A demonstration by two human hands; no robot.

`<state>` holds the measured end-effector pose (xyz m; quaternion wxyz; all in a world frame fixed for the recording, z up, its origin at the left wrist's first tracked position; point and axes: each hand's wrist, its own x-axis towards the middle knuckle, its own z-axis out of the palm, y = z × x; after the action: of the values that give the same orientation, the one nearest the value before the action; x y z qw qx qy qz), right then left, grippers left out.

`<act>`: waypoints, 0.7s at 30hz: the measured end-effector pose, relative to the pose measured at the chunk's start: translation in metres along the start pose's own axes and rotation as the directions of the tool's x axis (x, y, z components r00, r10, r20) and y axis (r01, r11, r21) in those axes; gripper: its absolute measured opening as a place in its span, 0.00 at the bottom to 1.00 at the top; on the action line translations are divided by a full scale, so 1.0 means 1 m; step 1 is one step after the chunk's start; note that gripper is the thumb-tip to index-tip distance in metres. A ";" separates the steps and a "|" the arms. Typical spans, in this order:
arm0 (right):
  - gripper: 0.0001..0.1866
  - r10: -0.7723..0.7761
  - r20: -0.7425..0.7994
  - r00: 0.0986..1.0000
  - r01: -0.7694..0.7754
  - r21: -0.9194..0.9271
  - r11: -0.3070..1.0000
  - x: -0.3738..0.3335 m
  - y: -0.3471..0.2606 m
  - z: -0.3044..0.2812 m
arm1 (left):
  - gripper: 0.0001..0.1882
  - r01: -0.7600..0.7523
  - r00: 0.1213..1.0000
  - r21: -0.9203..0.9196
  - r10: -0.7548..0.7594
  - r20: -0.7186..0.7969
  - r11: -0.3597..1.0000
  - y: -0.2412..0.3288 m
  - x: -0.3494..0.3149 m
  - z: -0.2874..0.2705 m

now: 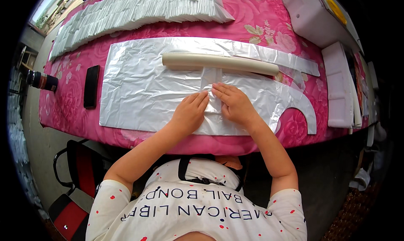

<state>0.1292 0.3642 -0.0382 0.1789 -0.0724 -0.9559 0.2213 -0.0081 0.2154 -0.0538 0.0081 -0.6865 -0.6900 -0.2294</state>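
My left hand (pixel 191 111) and my right hand (pixel 235 104) lie palm down, fingers stretched out, with their fingertips close together. Both press on a narrow folded strip of silvery-white plastic film (pixel 211 77). That strip lies across a large flat silvery-white plastic bag (pixel 139 89), whose cut-out handles point to the right. Just beyond my fingertips a long cream-coloured tube (pixel 219 63) rests sideways on the bag, touching the strip's far end or lying over it; I cannot tell which. The film under my palms is hidden.
A pink floral tablecloth (pixel 252 146) covers the table. Stacks of folded white bags (pixel 147 7) fill the far left. A black phone (pixel 91 86) and a dark jar (pixel 42 80) lie left. White foam boxes (pixel 309 15) stand right. A black-and-red chair (pixel 82 167) is below left.
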 end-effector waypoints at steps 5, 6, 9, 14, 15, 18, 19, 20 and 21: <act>0.21 0.002 -0.031 1.000 -0.002 -0.016 1.000 0.001 -0.009 -0.004 | 0.23 -0.115 0.992 -0.108 0.120 0.045 0.987 -0.010 -0.003 -0.007; 0.20 -0.037 -0.042 0.998 0.036 -0.012 0.999 -0.004 -0.012 -0.002 | 0.23 -0.139 0.987 -0.152 0.149 0.053 0.979 -0.010 -0.008 -0.009; 0.18 -0.114 -0.074 0.991 0.114 0.008 0.993 -0.022 -0.028 0.005 | 0.23 -0.180 0.977 -0.205 0.199 0.072 0.962 0.009 -0.025 -0.028; 0.17 0.000 -0.101 0.995 0.016 0.156 0.988 -0.032 -0.036 0.004 | 0.25 -0.086 0.988 -0.275 0.118 0.102 0.958 0.008 -0.025 -0.032; 0.16 0.026 -0.093 0.995 -0.009 0.182 0.983 -0.030 -0.036 0.003 | 0.25 -0.053 0.992 -0.309 0.086 0.092 0.949 0.007 -0.024 -0.031; 0.10 0.200 -0.121 0.972 -0.158 0.294 0.943 -0.026 -0.034 0.004 | 0.23 0.062 0.997 -0.374 -0.044 0.056 0.925 0.008 -0.016 -0.027; 0.08 0.273 -0.133 0.953 -0.215 0.340 0.916 -0.022 -0.035 0.004 | 0.22 0.166 0.986 -0.398 -0.139 0.098 0.902 0.008 -0.013 -0.026; 0.06 0.413 -0.041 0.910 -0.363 0.403 0.840 -0.018 -0.035 0.002 | 0.22 0.269 0.963 -0.416 -0.230 0.141 0.869 0.008 -0.009 -0.025; 0.07 0.537 0.060 0.842 -0.503 0.450 0.738 -0.011 -0.035 -0.003 | 0.21 0.368 0.930 -0.429 -0.318 0.187 0.825 0.008 -0.005 -0.024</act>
<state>0.1386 0.3314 -0.0238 0.1569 -0.3010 -0.8127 0.4736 -0.0073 0.2020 -0.0316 -0.2318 -0.5449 -0.7279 -0.3456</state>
